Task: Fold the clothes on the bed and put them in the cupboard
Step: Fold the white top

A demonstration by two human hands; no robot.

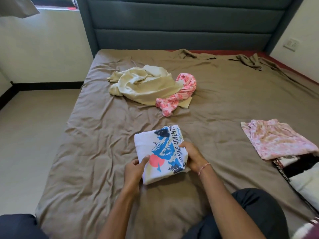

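A folded white T-shirt [161, 152] with a blue mountain print lies just above the brown bed sheet [96, 135] in front of me. My left hand [135, 169] grips its near left edge, thumb on top. My right hand [191, 156] grips its right edge, fingers curled over the fold. Farther back lie a crumpled cream garment [143, 83] and a crumpled pink patterned garment [179, 94], touching each other. A folded pale pink garment [276, 138] rests at the right on a stack of folded clothes [300, 171].
A grey padded headboard [181, 23] stands at the far end. Bare floor [31, 135] runs along the bed's left side. A wall with a switch plate [291, 44] lies on the right. My dark-trousered knees [255, 209] rest on the bed's near edge.
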